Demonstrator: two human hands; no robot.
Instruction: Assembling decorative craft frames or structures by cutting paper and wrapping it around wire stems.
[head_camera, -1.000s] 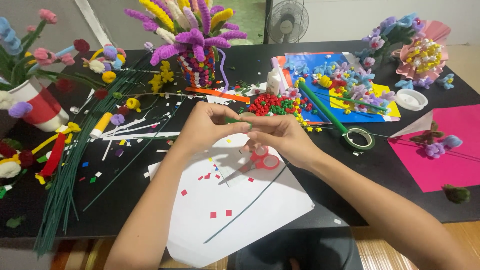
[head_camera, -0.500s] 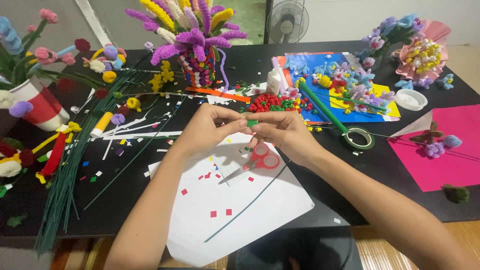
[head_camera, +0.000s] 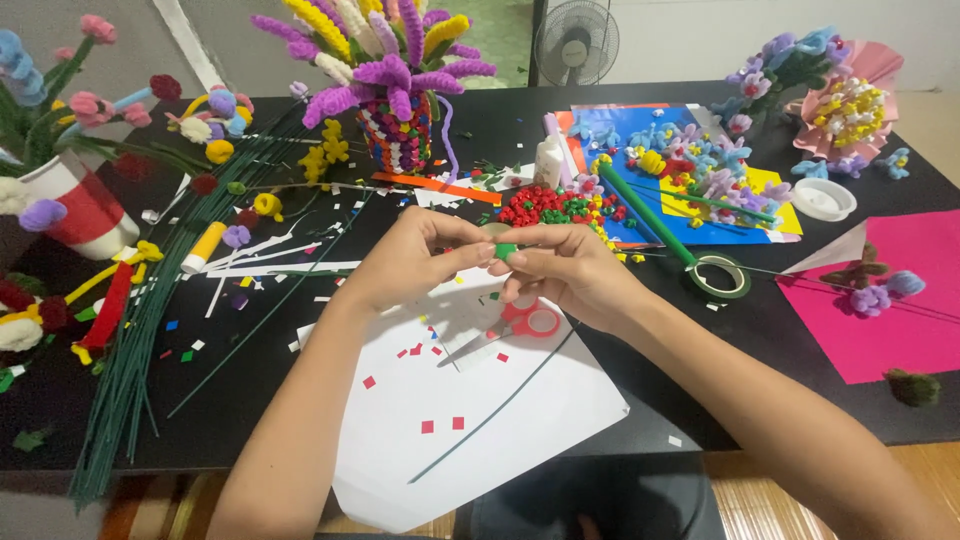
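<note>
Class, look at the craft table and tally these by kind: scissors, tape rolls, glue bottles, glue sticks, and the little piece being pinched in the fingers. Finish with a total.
Red-handled scissors: 1
Green tape roll: 1
White glue bottle: 1
Yellow glue stick: 1
Small green piece, pinched between left hand and right hand: 1
Total: 5

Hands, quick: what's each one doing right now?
Left hand: fingertips pinched on the small green piece.
Right hand: fingers closed on the same green piece from the other side; red-handled scissors lie on the paper beneath.
</note>
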